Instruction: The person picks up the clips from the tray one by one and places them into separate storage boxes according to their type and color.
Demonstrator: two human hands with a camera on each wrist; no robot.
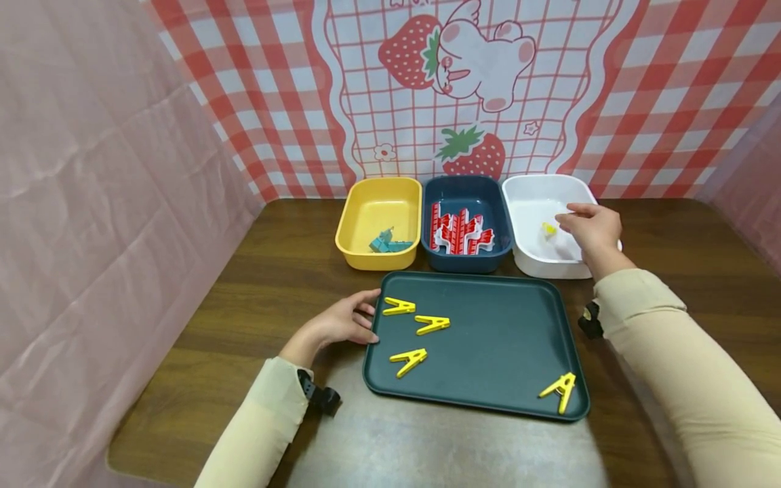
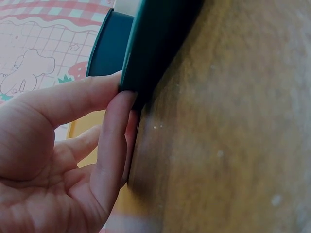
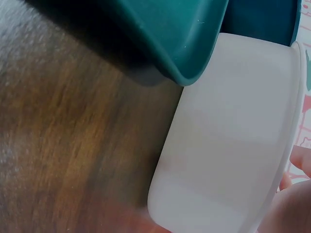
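My left hand (image 1: 343, 321) is at the left edge of a dark green tray (image 1: 482, 339), its thumb and a finger pinching the rim in the left wrist view. Several yellow clothespins lie on the tray: three at the left, one clothespin (image 1: 560, 391) in the front right corner. Over the white bin (image 1: 531, 261) is my right hand (image 1: 593, 234), fingers loosely bent with nothing between them. A small blurred yellow piece (image 1: 548, 229) shows inside that bin, just left of the fingertips. In the right wrist view, only part of this hand (image 3: 291, 204) shows, beyond the bin's wall.
Left of the white bin stand a dark blue bin (image 1: 466, 263) with several red-and-white clips (image 1: 457, 232) and a yellow bin (image 1: 373, 261) holding teal clips (image 1: 389, 242). The bins line the back of the wooden table (image 1: 244, 325), before a checked strawberry cloth (image 1: 274, 88).
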